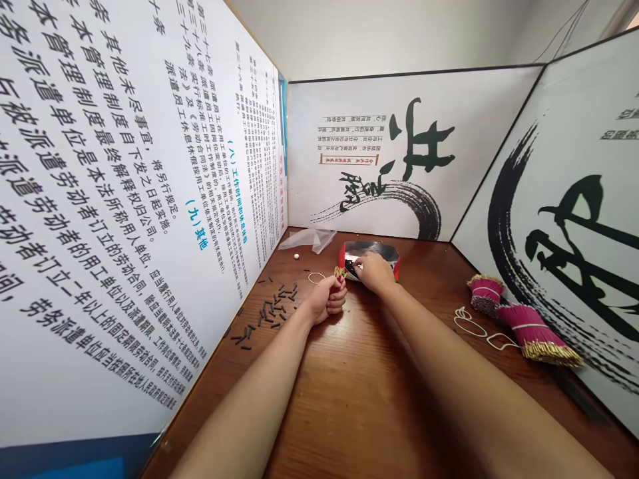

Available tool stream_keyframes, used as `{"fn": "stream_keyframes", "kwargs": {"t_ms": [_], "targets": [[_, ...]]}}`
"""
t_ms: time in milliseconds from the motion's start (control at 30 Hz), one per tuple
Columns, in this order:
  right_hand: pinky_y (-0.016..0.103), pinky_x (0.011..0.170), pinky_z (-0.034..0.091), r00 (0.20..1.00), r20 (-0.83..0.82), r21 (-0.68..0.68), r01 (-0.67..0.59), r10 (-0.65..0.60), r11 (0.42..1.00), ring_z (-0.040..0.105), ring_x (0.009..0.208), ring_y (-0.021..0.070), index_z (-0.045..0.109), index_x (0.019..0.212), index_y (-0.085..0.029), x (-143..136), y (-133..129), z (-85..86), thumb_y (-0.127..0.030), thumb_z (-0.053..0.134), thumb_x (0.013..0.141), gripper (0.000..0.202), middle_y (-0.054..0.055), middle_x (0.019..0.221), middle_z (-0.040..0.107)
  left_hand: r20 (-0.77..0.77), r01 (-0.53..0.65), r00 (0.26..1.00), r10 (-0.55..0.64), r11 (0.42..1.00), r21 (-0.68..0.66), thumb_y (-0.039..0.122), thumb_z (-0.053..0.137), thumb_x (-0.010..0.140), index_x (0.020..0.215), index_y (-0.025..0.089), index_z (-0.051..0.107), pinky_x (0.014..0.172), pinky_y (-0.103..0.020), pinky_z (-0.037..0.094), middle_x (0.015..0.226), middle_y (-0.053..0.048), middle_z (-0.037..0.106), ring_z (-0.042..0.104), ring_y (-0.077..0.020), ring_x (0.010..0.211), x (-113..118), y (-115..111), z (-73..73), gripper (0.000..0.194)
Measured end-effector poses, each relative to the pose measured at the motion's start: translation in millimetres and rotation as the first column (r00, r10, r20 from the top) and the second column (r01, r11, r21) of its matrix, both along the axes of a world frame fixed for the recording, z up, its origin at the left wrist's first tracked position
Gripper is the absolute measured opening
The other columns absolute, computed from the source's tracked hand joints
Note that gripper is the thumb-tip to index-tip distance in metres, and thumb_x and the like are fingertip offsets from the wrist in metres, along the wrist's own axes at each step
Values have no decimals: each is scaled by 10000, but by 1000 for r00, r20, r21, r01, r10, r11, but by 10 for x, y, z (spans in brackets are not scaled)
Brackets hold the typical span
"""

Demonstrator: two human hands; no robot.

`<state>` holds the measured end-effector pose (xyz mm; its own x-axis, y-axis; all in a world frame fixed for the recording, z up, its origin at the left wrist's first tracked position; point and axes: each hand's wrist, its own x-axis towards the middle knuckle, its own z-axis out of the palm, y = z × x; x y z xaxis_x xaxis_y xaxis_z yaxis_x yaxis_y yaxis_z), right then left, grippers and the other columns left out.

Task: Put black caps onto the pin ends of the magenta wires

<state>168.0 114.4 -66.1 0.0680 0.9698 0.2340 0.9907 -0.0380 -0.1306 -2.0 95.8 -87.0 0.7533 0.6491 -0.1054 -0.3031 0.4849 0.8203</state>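
Note:
My left hand [327, 299] is closed round a small bundle of thin pink sticks [340, 273], whose gold tips poke out above the fist. Just right of it, my right hand [374, 271] reaches into an open container with red edges and a shiny inside [392, 253]. Its fingers are curled together at some small black pieces [350, 265]; what they pinch is too small to make out. Left of my left hand, many short black tube-like pieces [272, 313] lie scattered on the brown wooden table [339, 399].
Two larger tied bundles of pink sticks with gold ends [532, 326] lie at the right, beside loose pale elastic bands [472, 324]. A clear plastic bag [312, 239], a small white bead-like thing [296, 256] and another band [315, 277] are farther back. Printed panels [369, 146] enclose the table.

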Motion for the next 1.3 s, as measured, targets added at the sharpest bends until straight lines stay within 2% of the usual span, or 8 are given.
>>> {"fn": "stream_keyframes", "kwargs": {"t_ms": [100, 200, 300, 400, 533, 867, 1133, 1300], "targets": [[318, 795, 435, 996, -82, 136, -25, 36, 990, 599, 975, 237, 746, 950, -220, -33, 0, 26, -258, 485, 893, 269, 95, 1030, 671, -26, -36, 999, 37, 999, 9, 192, 436, 715, 673, 202, 373, 327, -160, 82, 446, 94, 222, 75, -53, 364, 6, -10, 6, 76], [303, 773, 441, 944, -298, 328, -40, 144, 944, 604, 855, 196, 721, 917, -190, -117, -49, 60, -268, 500, 884, 236, 75, 951, 680, -52, -62, 997, 64, 998, 24, 207, 443, 721, 658, 207, 328, 330, -160, 82, 452, 94, 227, 88, -48, 360, 13, -21, 13, 130], [291, 737, 453, 769, -554, 475, -24, 320, 880, 590, 731, 165, 688, 864, -173, -242, -212, 30, -311, 533, 867, 208, 51, 839, 690, -62, -77, 995, 79, 996, 39, 212, 446, 711, 652, 211, 307, 333, -163, 92, 458, 93, 241, 111, -44, 352, 23, -24, 14, 151], [292, 719, 480, 485, -772, 497, 56, 411, 866, 616, 737, 169, 663, 861, -170, -352, -445, -103, -396, 564, 850, 247, 47, 821, 699, -55, -98, 993, 102, 993, 58, 203, 459, 704, 665, 208, 324, 339, -164, 103, 470, 91, 264, 133, -40, 351, 38, -20, 4, 140], [295, 700, 485, 338, -860, 454, 168, 382, 875, 621, 752, 173, 663, 872, -162, -411, -664, -291, -446, 597, 826, 295, 53, 827, 702, -45, -115, 992, 119, 990, 78, 222, 487, 733, 691, 202, 347, 350, -159, 112, 488, 92, 289, 153, -33, 358, 52, -25, -6, 147], [269, 590, 443, 333, -877, 421, 187, 346, 888, 537, 612, 133, 677, 939, -160, -383, -635, -339, -461, 573, 842, 332, 41, 809, 668, -106, -142, 983, 150, 987, 78, 227, 572, 729, 775, 213, 363, 362, -157, 92, 518, 114, 274, 162, -26, 367, 65, -69, 45, 215], [254, 546, 420, 295, -892, 407, 190, 343, 893, 487, 554, 119, 672, 934, -167, -373, -638, -346, -485, 574, 844, 345, 17, 741, 643, -123, -151, 979, 164, 983, 107, 229, 513, 751, 794, 227, 340, 359, -155, 88, 512, 112, 291, 146, -34, 363, 75, -72, 38, 178], [263, 578, 447, 291, -892, 411, 203, 346, 889, 540, 615, 132, 675, 930, -164, -349, -603, -373, -481, 577, 839, 345, 50, 844, 682, -169, -145, 971, 169, 979, 144, 306, 575, 776, 806, 229, 344, 362, -146, 91, 531, 123, 276, 148, -24, 367, 95, -71, 29, 245]]}}
